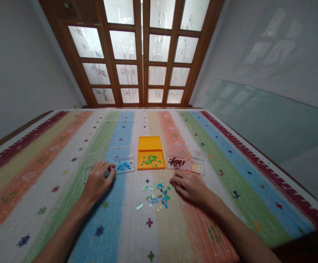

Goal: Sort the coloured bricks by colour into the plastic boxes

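My left hand (pixel 98 180) is closed, fingertips curled in toward the thumb, at the left side of a clear box of blue bricks (pixel 124 166). Anything within that grip is too small to make out. Resting low over the cloth, my right hand (pixel 189 184) has its fingers bent and together; what they may hold is hidden. Just left of its fingertips lies a loose pile of small mixed toy bricks (pixel 159 195), blue, green, white and brown. Behind the pile, an orange case (pixel 150 143) lies open with green bricks (pixel 150 160) in its front half.
A clear box of dark brown bricks (pixel 177 162) stands right of the orange case, beside another with yellow bricks (pixel 196 167). A further clear box (pixel 86 173) is partly behind my left hand. The striped tablecloth (pixel 137 233) reaches toward glazed wooden doors (pixel 142 65).
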Demonstrator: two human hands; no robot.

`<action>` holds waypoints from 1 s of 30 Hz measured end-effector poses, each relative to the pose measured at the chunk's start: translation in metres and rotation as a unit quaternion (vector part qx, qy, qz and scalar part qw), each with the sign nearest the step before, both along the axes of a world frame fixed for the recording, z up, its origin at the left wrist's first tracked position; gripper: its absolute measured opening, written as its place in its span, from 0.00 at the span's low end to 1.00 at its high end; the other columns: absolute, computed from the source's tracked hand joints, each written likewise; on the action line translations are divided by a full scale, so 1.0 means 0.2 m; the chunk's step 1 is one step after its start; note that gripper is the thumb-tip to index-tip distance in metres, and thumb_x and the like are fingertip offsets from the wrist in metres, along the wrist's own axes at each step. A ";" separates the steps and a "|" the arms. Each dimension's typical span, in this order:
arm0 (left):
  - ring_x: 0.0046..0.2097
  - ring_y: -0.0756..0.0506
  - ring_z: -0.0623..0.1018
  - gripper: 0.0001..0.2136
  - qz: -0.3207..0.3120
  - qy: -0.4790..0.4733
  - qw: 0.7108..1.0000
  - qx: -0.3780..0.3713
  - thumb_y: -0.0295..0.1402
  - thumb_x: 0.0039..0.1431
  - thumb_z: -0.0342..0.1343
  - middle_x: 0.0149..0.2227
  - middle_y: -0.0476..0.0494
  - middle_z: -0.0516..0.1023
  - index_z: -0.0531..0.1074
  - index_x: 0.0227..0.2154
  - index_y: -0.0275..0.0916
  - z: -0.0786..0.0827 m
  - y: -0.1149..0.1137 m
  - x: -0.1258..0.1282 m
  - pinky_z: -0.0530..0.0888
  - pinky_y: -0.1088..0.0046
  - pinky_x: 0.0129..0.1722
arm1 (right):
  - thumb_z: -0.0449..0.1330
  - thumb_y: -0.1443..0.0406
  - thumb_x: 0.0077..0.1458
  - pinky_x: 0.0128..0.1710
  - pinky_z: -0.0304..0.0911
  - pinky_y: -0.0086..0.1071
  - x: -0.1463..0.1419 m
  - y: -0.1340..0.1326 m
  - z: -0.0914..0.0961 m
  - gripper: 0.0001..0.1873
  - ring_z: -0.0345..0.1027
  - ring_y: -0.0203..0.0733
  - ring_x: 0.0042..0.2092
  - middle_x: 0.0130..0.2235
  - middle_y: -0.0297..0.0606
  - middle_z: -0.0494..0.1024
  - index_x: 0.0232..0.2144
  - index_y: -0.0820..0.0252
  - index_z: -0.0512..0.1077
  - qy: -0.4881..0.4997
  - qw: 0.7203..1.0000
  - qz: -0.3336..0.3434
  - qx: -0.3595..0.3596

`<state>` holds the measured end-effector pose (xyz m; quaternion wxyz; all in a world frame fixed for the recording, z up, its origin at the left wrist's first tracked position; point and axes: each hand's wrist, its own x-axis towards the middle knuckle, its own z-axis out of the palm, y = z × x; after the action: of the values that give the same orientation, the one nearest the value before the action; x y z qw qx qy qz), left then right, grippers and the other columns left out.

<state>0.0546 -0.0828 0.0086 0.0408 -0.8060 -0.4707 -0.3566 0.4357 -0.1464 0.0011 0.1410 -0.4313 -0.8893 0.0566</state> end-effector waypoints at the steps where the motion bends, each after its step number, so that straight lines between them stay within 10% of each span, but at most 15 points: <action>1: 0.34 0.43 0.75 0.08 0.006 -0.004 1.000 0.016 0.34 0.65 0.52 0.29 0.47 0.74 0.75 0.34 0.40 0.01 0.00 0.00 0.74 0.64 0.39 | 0.54 0.72 0.61 0.36 0.54 0.33 0.00 0.00 0.00 0.10 0.66 0.41 0.37 0.38 0.41 0.75 0.38 0.60 0.75 -0.001 1.000 0.000 -0.001; 6: 0.33 0.44 0.75 0.06 0.011 -0.038 0.996 0.079 0.31 0.68 0.52 0.31 0.46 0.76 0.74 0.39 0.38 0.07 -0.04 0.03 0.73 0.66 0.37 | 0.53 0.72 0.62 0.36 0.55 0.33 0.01 0.00 -0.01 0.10 0.67 0.41 0.37 0.37 0.42 0.75 0.38 0.61 0.75 0.018 1.000 0.004 -0.003; 16: 0.21 0.49 0.68 0.19 -0.204 0.089 0.975 0.027 0.30 0.73 0.44 0.19 0.50 0.69 0.66 0.23 0.40 -0.05 -0.17 0.23 0.62 0.70 0.25 | 0.54 0.66 0.67 0.38 0.61 0.33 -0.15 0.00 0.04 0.11 0.69 0.40 0.38 0.38 0.40 0.76 0.41 0.60 0.77 0.133 0.990 0.020 -0.036; 30: 0.21 0.49 0.70 0.22 -0.155 0.052 0.986 -0.016 0.32 0.74 0.40 0.18 0.49 0.70 0.67 0.23 0.40 -0.09 -0.17 0.20 0.63 0.71 0.26 | 0.64 0.60 0.64 0.37 0.60 0.32 -0.48 0.12 0.14 0.11 0.70 0.42 0.42 0.44 0.43 0.78 0.45 0.58 0.78 -0.040 0.993 0.091 -0.071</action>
<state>0.0939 -0.1166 -0.0099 -0.0033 -0.8870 -0.3430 -0.3091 0.3395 -0.1215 0.0291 0.0690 -0.3598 -0.9234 0.1149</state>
